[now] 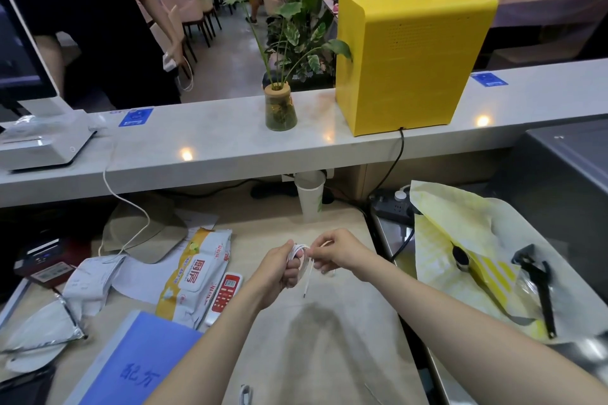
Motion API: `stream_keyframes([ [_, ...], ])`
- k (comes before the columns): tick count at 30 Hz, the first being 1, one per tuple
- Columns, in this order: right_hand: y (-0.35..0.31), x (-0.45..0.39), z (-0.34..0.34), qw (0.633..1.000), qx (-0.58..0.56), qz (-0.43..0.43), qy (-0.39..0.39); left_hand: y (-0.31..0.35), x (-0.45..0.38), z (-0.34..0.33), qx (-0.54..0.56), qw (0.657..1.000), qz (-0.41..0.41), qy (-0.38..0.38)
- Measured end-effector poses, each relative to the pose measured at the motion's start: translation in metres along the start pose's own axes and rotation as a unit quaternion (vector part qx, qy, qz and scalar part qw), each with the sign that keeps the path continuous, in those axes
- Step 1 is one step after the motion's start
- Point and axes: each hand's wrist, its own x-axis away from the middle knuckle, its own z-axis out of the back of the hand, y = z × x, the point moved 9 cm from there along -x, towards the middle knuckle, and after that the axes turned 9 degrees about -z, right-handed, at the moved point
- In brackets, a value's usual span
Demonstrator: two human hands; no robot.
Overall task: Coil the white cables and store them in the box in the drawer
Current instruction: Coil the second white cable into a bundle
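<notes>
A white cable (304, 265) is held in loops above the beige desk. My left hand (283, 268) grips the coiled bundle, fingers curled round it. My right hand (335, 251) pinches a strand of the same cable just right of the coil. One loose end with a plug hangs down below the hands. Another white cable (245, 395) lies on the desk at the bottom edge. No drawer or box is in view.
A wet-wipes pack (197, 273), a red-and-white remote (225, 294) and a blue folder (138, 365) lie to the left. A paper cup (310, 196) stands behind the hands. Yellow paper bag (460, 240) and black tool (539, 279) lie right. A person stands beyond the counter.
</notes>
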Motion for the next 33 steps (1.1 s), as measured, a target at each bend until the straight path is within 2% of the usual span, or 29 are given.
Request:
stream_keyframes([
  [5,0.001,-0.001,-0.004,0.998,-0.053,-0.004,-0.037,0.002,0.003,-0.011,0.063,0.998,0.011,-0.017],
  [10,0.002,0.002,-0.009,0.994,-0.036,-0.006,-0.101,0.002,0.006,-0.016,0.061,0.997,0.029,-0.043],
  [13,0.009,0.001,-0.008,0.993,-0.041,-0.024,-0.112,0.0,0.008,-0.017,0.056,0.996,0.042,-0.053],
  [25,0.015,-0.003,-0.004,0.994,-0.051,-0.031,-0.093,-0.004,0.003,-0.017,-0.046,0.999,0.019,-0.009],
  [33,0.012,-0.008,0.01,0.998,-0.056,-0.009,-0.031,0.01,0.0,-0.003,-0.176,0.978,-0.091,0.064],
])
